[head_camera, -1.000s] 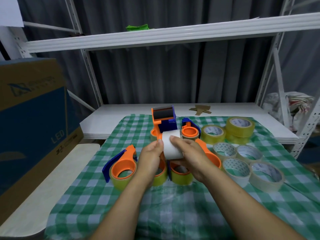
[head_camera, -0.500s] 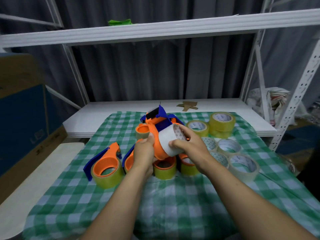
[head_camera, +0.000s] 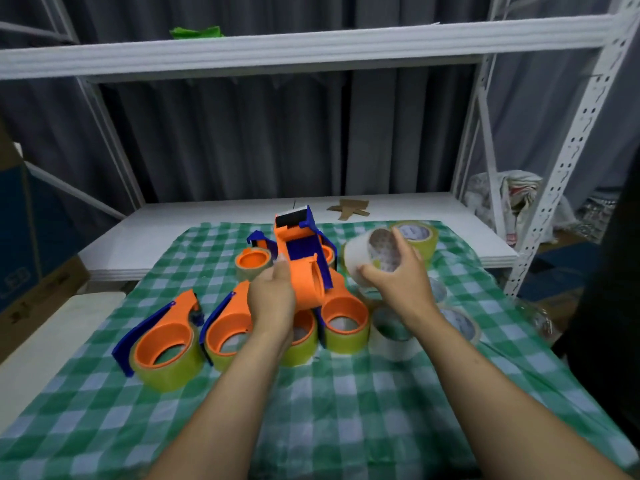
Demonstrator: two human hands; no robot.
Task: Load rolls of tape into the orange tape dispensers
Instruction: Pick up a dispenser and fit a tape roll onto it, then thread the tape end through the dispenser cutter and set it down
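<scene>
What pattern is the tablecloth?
The tablecloth is a green-and-white check, seen clearly in the head view.

One head-worn wide view looks forward and down, close over the checked cloth.

We log the green-and-white checked cloth as thin, crinkled, faintly shiny. The raised orange-and-blue plastic tape dispenser: smooth, satin sheen. The white tape roll looks matt outside, with a printed paper core. The far yellowish tape roll: glossy, translucent film. The white perforated metal upright: painted. The dark grey pleated curtain: matt fabric.
</scene>
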